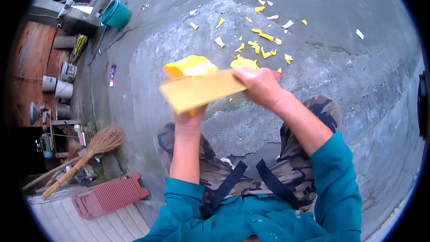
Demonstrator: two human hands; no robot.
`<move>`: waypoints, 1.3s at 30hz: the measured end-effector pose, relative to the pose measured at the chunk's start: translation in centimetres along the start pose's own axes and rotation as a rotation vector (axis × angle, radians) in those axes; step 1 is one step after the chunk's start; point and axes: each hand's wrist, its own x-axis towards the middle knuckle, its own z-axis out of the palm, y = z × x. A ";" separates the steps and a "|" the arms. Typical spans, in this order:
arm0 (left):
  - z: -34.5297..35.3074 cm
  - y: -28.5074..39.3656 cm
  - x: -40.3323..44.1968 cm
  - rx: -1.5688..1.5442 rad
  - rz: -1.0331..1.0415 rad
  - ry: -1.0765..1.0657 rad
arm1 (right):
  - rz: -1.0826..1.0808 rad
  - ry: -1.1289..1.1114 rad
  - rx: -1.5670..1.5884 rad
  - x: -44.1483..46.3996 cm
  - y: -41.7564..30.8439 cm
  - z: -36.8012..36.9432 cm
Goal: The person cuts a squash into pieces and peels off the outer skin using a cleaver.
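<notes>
A flat tan rectangular board (201, 89) is held up in front of me. My right hand (260, 84) grips its right end, fingers wrapped round the edge. Behind and below the board is my left hand (190, 116), its fingers mostly hidden. A bright yellow piece (189, 66) shows just past the board's far edge, and a bit of yellow shows at my left hand. Beyond my right hand lies another yellow piece (244, 62). Something red shows beside that hand. Many small yellow and white scraps (266, 36) are scattered over the concrete ground.
At the far left stand a green bucket (116, 15) and white buckets (64, 89). A straw broom (92, 152) and a red ribbed plastic piece (110, 196) lie at the lower left. My knees in camouflage trousers (295, 152) are spread below my arms.
</notes>
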 end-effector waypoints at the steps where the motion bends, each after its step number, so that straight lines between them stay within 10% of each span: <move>1: -0.3 -0.9 0.2 -0.002 0.014 0.031 | -0.060 0.051 0.031 0.6 -1.4 -0.2; 11: -1.3 -2.9 0.1 -0.042 0.043 0.005 | -0.157 0.164 0.095 0.0 -2.3 -0.5; 22: 5.0 0.0 -1.5 0.115 -0.026 -0.106 | 0.481 0.055 0.407 2.0 -1.2 -2.0; 27: 2.1 -0.3 -1.3 -0.251 -0.017 0.006 | -0.057 0.213 0.060 0.9 -2.1 -2.3; 39: 4.2 1.6 -3.3 -0.078 -0.194 -0.034 | -0.244 0.178 -0.004 0.8 -3.1 -3.7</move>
